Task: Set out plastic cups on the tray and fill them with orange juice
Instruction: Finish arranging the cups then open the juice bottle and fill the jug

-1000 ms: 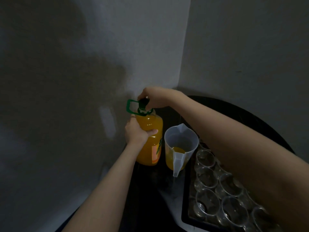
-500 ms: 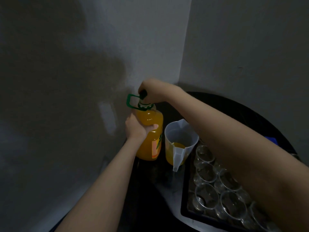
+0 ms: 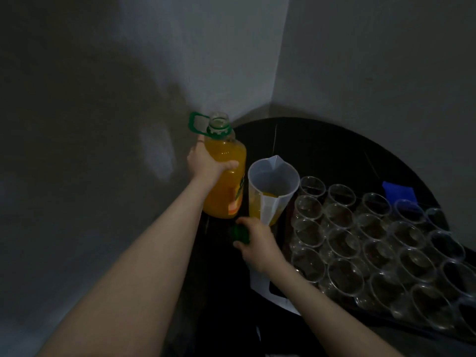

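A large orange juice bottle (image 3: 228, 176) with a green neck handle stands uncapped at the table's back left corner. My left hand (image 3: 206, 161) grips its upper body. Low in front of the bottle, my right hand (image 3: 253, 240) holds the green cap (image 3: 239, 234) at the table surface. A translucent plastic jug (image 3: 273, 186) with a little juice in its bottom stands right of the bottle. Several clear plastic cups (image 3: 342, 240) stand in rows on a dark tray (image 3: 280, 296) at the right; they look empty.
The round black table (image 3: 334, 148) sits in a corner between two grey walls. A blue object (image 3: 398, 193) lies behind the cups at the far right. A white sheet (image 3: 257, 282) lies under the tray's near-left corner.
My right hand has taken the cap off the bottle's neck and brought it down in front of the bottle. The bottle's mouth is now uncovered. The view has dipped toward the tray.
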